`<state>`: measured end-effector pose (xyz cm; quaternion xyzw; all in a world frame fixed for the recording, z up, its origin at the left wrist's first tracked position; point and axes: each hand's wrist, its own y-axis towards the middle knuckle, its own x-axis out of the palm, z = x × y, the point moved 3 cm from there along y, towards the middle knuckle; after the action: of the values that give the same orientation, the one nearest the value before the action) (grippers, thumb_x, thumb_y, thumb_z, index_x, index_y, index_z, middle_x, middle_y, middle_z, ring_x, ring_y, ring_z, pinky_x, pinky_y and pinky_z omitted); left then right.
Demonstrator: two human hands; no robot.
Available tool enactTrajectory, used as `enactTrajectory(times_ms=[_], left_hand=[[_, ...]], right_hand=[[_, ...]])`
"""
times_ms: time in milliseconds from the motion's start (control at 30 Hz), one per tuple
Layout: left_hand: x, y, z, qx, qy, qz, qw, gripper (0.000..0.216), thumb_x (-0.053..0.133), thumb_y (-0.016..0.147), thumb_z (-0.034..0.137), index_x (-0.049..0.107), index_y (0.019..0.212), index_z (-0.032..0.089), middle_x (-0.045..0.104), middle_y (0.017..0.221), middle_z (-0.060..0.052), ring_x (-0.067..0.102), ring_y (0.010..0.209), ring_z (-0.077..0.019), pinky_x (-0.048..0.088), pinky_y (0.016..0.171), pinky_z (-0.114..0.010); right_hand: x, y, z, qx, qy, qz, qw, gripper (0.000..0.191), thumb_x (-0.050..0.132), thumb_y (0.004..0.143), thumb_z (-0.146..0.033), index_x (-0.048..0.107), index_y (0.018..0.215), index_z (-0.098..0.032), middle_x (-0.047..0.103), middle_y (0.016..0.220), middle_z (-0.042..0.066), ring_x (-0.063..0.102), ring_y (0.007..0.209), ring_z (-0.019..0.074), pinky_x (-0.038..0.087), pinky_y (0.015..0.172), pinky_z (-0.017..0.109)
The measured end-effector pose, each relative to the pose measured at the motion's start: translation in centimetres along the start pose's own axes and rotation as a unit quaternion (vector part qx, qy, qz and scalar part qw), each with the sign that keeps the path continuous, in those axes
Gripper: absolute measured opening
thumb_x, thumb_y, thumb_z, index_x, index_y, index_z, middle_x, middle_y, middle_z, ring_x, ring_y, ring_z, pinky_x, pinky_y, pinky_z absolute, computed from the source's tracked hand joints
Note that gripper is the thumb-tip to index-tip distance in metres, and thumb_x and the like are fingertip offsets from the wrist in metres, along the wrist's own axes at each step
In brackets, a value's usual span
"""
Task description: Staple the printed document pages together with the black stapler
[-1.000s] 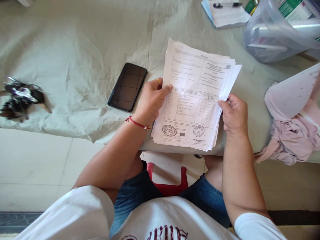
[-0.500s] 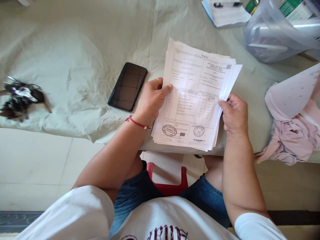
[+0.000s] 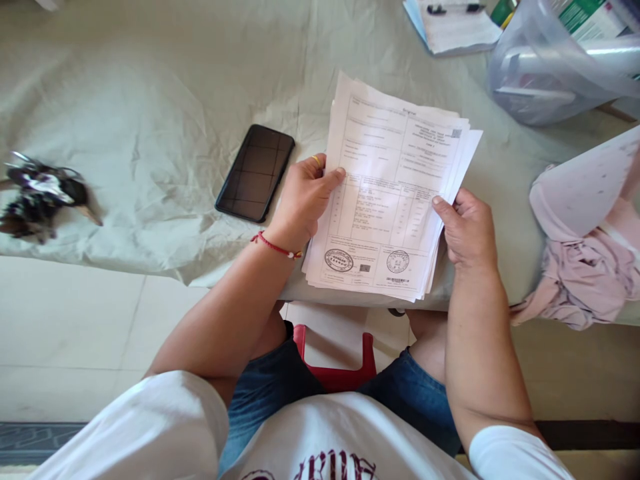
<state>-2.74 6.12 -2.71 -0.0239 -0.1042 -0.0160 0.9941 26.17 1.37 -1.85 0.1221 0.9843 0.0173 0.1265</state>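
Observation:
A loose stack of printed paper sheets [image 3: 380, 200] is held between my two hands over the table's near edge. The top sheet bears a table of text, two round stamps and a barcode. My left hand [image 3: 307, 193], with a ring and a red string bracelet, grips the left side, thumb on top. On the right side my right hand [image 3: 467, 223] pinches the stack, its thumb lying over the top sheet and its fingers partly hidden beneath. The sheets are slightly fanned at the upper right. A dark phone [image 3: 256, 173] lies just left of my left hand.
A bunch of keys [image 3: 47, 193] lies at the far left on the table cover [image 3: 150, 87]. At the upper right are a notepad [image 3: 457, 30] with a black pen and a translucent plastic basket [image 3: 540, 80]. Pink cloth [image 3: 590, 273] hangs over the right edge. A red stool [image 3: 335, 377] shows below.
My right thumb has slid slightly inward, to the left, over the top sheet. The sheets' upper right corners have shifted a little left. My left hand looks unchanged.

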Motion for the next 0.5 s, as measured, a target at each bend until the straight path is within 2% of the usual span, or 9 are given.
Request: enactTrajectory(times_ms=[267, 500], left_hand=[[-0.21, 0.12, -0.34, 0.017, -0.01, -0.004, 1.0, 0.006, 0.081, 0.089, 0.023, 0.075, 0.089, 0.022, 0.081, 0.086, 0.0, 0.078, 0.082, -0.0197, 0.066, 0.075, -0.031], [-0.12, 0.09, -0.23, 0.017, 0.008, -0.014, 1.0, 0.007, 0.08, 0.092, 0.024, 0.073, 0.092, 0.022, 0.079, 0.085, -0.002, 0.08, 0.086, -0.0232, 0.068, 0.082, -0.037]], right_hand=[[0.02, -0.07, 0.12, 0.004, 0.012, -0.01, 1.0, 0.04, 0.092, 0.085, -0.056, 0.085, 0.112, -0.028, 0.088, 0.118, 0.003, 0.083, 0.11, 0.0308, 0.064, 0.113, 0.058], [0.09, -0.19, -0.22, 0.003, 0.007, -0.006, 1.0, 0.033, 0.091, 0.087, -0.048, 0.085, 0.113, -0.027, 0.088, 0.118, 0.003, 0.083, 0.112, 0.0308, 0.064, 0.113, 0.058]])
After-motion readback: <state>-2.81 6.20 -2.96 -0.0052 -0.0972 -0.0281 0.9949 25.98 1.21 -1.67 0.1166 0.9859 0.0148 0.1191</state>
